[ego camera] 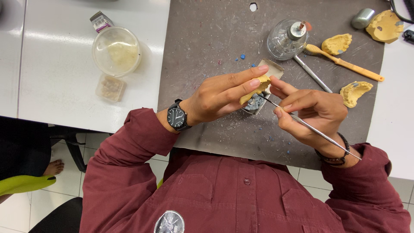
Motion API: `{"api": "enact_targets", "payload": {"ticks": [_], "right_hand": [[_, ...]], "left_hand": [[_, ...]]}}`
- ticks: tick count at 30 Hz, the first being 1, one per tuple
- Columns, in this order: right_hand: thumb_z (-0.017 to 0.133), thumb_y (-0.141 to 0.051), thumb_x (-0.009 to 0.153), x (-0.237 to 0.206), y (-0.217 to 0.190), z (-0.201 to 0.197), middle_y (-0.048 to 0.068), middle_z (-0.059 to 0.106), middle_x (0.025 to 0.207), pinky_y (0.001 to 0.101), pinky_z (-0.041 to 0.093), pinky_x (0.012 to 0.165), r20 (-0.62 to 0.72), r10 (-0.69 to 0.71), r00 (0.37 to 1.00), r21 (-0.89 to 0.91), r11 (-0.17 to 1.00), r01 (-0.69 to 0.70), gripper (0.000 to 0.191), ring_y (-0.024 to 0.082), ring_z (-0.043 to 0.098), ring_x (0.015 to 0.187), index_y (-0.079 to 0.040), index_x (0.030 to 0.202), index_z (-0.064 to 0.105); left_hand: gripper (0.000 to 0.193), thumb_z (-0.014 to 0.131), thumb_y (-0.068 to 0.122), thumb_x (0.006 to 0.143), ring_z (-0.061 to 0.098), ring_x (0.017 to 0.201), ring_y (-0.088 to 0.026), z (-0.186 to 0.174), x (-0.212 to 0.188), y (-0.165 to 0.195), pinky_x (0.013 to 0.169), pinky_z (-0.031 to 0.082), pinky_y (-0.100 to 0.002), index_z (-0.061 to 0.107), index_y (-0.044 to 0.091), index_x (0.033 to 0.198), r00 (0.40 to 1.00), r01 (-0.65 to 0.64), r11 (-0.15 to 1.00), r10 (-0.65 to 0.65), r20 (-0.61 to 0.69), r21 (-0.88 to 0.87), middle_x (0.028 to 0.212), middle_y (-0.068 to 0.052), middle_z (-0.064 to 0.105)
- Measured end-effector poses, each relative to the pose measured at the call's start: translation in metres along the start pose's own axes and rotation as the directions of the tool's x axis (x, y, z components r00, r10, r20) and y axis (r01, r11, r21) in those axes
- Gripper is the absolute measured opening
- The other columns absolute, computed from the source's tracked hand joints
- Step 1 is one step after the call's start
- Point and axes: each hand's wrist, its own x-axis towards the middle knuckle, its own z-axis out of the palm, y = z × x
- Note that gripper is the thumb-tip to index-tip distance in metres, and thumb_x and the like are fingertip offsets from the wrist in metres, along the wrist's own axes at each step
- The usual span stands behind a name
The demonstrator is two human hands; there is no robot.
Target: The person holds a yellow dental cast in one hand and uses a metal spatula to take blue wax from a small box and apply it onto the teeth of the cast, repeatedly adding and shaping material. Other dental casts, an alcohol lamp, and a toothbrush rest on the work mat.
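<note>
holding a yellow dental cast [257, 89] pinched between thumb and curled fingers, the left hand [220, 96] keeps the piece just above a dark grey mat [207, 39] at a white worktable [56, 64]. the left fingers are closed around the cast, with the forefinger stretched along its top edge. the right hand [312, 113] grips a thin metal carving tool [310, 126] much like a pen, thumb and first two fingers shut on its shaft; the tool's tip meets the cast's lower edge, while its long handle runs back over the right wrist. a black wristwatch [177, 116] sits on the left wrist and a dark beaded bracelet [336, 156] on the right, both above maroon shirt sleeves. directly beneath the hands lies a small open box [258, 102] with bluish-grey material inside. farther up the mat stands a glass spirit lamp [286, 39] with a metal cap, and beside it a second metal instrument [312, 73]. an orange-handled brush [345, 62] lies near three more yellow casts: one [337, 43] by the brush head, one [354, 92] near the right hand, and a larger one [385, 26] at the mat's far corner. off the mat, to the left, rest a round clear plastic tub [116, 51] and a small clear box [111, 88]. blue specks dot the mat.
</note>
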Motion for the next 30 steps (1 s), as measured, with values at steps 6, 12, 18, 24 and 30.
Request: {"api": "enact_targets", "payload": {"ticks": [6,12,18,24,30], "right_hand": [[0.072,0.006,0.092,0.003,-0.001,-0.004,0.014,0.069,0.083,0.0486,0.064,0.104,-0.154,-0.006,0.988,-0.045,0.999,-0.001,0.015,0.021,0.074,0.084,0.001,0.094,0.058],[0.072,0.006,0.098,-0.003,0.011,-0.006,0.016,0.069,0.095,0.0311,0.062,0.079,-0.247,-0.024,0.969,-0.082,0.997,0.004,0.02,0.022,0.074,0.091,0.001,0.102,0.053],[0.076,0.007,0.104,-0.015,0.033,-0.013,0.018,0.069,0.096,0.0256,0.055,0.074,-0.267,-0.075,0.961,-0.231,0.973,0.012,0.02,0.02,0.069,0.083,0.005,0.11,0.057],[0.077,0.005,0.107,-0.021,0.046,-0.016,0.016,0.069,0.096,0.0238,0.054,0.074,-0.26,-0.07,0.963,-0.268,0.963,-0.002,0.018,0.016,0.068,0.083,0.006,0.108,0.058],[0.078,0.006,0.106,-0.019,0.045,-0.014,0.016,0.07,0.095,0.025,0.054,0.073,-0.238,-0.108,0.965,-0.329,0.944,0.025,0.019,0.018,0.068,0.082,0.005,0.109,0.06]], "left_hand": [[0.078,0.084,0.001,0.099,0.06,0.138,-0.03,-0.005,0.0,-0.003,0.111,0.061,-0.032,0.035,0.017,0.158,0.998,0.062,0.996,-0.061,0.006,-0.06,0.163,-0.013,0.043],[0.084,0.085,-0.002,0.094,0.06,0.138,-0.024,-0.006,-0.002,-0.005,0.109,0.06,-0.029,0.036,0.019,0.159,0.978,0.2,0.956,-0.209,-0.019,-0.215,0.16,-0.008,0.043],[0.079,0.08,-0.006,0.093,0.076,0.117,-0.014,-0.011,-0.004,0.0,0.105,0.065,-0.026,0.039,0.017,0.157,0.932,0.346,0.908,-0.362,-0.027,-0.236,0.155,-0.006,0.054],[0.079,0.08,-0.005,0.095,0.075,0.117,-0.014,-0.012,-0.012,-0.005,0.106,0.065,-0.027,0.036,0.015,0.158,0.924,0.357,0.885,-0.381,-0.025,-0.299,0.156,-0.007,0.054],[0.079,0.08,-0.005,0.097,0.074,0.117,-0.013,-0.009,-0.016,-0.009,0.107,0.064,-0.027,0.035,0.013,0.159,0.91,0.376,0.842,-0.414,-0.015,-0.386,0.157,-0.01,0.052]]}}
